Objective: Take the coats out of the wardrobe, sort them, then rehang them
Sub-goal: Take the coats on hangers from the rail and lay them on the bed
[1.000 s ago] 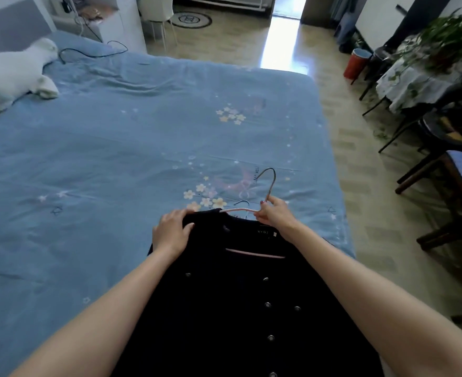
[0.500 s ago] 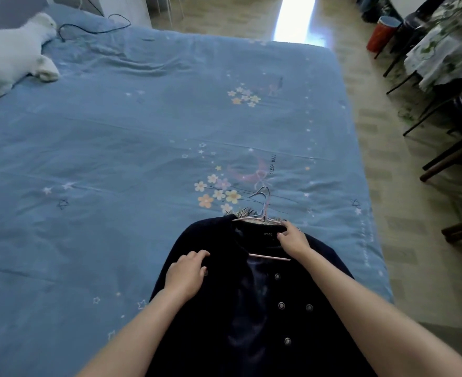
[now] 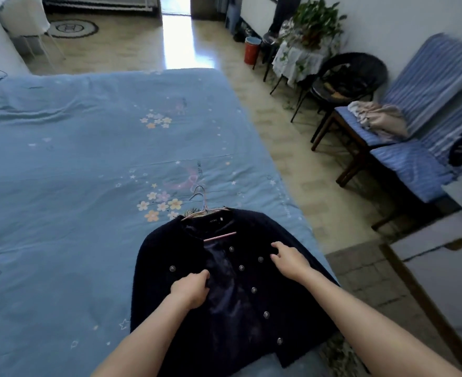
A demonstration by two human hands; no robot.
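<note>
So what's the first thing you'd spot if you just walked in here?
A dark coat with metal buttons, lying open on a big blue bed, a pink hanger inside its collar. The left hand grips the coat's left front edge, and the right hand rests on the other side with fingers spread. To the right stand blue striped chairs, one with pale clothes on it.

One dark coat (image 3: 224, 289) lies on one bed (image 3: 74, 186), on one hanger (image 3: 205, 210); two hands (image 3: 190, 291) show, and perhaps nine buttons (image 3: 260, 259).
</note>
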